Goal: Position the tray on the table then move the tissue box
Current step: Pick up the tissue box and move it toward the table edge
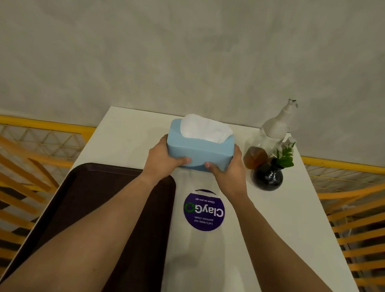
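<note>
A light blue tissue box (199,150) with white tissue bulging from its top is near the far middle of the white table (260,232). My left hand (164,161) grips its left end and my right hand (227,169) grips its right end, thumbs on the near face. Whether the box rests on the table or is slightly lifted I cannot tell. A dark brown tray (95,198) lies flat on the left part of the table, under my left forearm.
A clear bottle with amber liquid (256,156), a white spray bottle (278,125) and a black round vase with a green plant (268,176) stand at the far right. A round purple sticker (203,210) marks the table's middle. Yellow railings flank both sides; a grey wall is behind.
</note>
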Available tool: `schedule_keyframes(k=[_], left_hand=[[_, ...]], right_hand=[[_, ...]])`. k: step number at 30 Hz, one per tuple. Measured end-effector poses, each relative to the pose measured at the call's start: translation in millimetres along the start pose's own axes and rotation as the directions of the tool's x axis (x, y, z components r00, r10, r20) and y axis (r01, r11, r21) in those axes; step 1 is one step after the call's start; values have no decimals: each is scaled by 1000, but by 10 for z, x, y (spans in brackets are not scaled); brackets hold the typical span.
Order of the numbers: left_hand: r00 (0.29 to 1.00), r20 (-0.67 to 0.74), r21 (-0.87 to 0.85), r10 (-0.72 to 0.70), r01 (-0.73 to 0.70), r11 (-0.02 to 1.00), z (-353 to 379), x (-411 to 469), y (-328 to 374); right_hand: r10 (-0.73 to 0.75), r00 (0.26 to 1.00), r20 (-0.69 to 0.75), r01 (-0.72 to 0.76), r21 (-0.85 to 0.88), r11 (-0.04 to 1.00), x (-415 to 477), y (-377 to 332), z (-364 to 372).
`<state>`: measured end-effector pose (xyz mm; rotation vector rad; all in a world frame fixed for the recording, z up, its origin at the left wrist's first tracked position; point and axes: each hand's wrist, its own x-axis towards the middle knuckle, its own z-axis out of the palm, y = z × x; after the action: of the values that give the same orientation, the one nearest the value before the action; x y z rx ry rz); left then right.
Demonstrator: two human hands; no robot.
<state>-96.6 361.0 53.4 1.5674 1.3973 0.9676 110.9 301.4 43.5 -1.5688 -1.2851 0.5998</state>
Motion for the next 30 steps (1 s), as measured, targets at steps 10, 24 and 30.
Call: schedule_keyframes(k=[10, 24, 30], left_hand=[[1000, -1, 1, 15, -15, 1000, -760, 12, -220], [998, -58, -7, 35, -35, 999, -1928, 50, -702], [995, -99, -27, 9, -11, 1000, -2174, 794, -1043]], right_hand=[[-36, 999, 4, 36, -19, 999, -199, -462, 608], [-72, 996, 43, 74, -46, 996, -307, -911, 1762], [-73, 992, 105, 78, -45, 996, 409, -789, 2364]])
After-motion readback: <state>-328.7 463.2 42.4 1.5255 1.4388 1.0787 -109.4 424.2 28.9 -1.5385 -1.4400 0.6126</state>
